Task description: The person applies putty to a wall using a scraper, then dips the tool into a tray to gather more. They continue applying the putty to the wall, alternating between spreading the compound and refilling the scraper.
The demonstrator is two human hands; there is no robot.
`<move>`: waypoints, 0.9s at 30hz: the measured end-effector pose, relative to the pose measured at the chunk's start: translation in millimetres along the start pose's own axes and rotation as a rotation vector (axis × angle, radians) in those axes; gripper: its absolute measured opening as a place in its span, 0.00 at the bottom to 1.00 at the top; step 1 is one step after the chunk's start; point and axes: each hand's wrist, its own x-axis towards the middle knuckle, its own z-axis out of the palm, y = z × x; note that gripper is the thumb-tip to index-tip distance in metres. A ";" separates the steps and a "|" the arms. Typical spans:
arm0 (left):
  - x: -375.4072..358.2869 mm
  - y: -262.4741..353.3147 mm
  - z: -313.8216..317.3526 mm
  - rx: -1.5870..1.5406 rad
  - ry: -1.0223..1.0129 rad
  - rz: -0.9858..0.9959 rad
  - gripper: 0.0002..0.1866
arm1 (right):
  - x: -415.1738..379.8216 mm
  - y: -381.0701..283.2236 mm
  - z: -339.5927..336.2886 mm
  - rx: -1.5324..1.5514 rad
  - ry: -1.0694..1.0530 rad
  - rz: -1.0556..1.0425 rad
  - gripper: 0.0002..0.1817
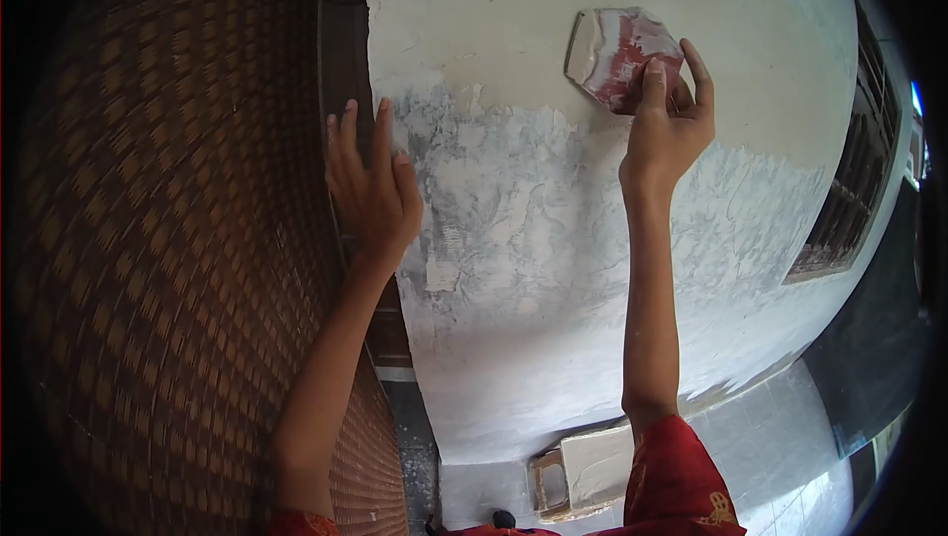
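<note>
My right hand [667,131] grips a red putty spreader [632,57] smeared with white, thumb on its near face. A thick band of cream putty lies along the spreader's left edge, close against the wall [533,200]. Around and above it the wall is coated smooth and cream; below, the surface is patchy grey and white with rough ridges. My left hand [375,185] is at the wall's left edge, fingers stretched out and holding nothing.
A brown woven panel [197,240] fills the left side, beside a dark gap. On the grey tiled floor below lies a board with cream putty [597,462]. A barred window [854,161] is at the right.
</note>
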 end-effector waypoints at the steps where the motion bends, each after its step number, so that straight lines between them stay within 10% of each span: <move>1: -0.3 0.2 0.7 -0.003 -0.002 -0.004 0.27 | -0.3 -3.3 4.8 0.031 -0.018 -0.012 0.20; 8: 0.4 -2.1 -3.3 0.017 -0.033 0.013 0.27 | -32.6 12.2 59.0 -0.149 -0.374 -0.287 0.21; 27: 1.4 0.0 -8.3 -0.061 -0.042 0.002 0.27 | 26.8 -7.8 28.6 -0.258 -0.287 -0.261 0.19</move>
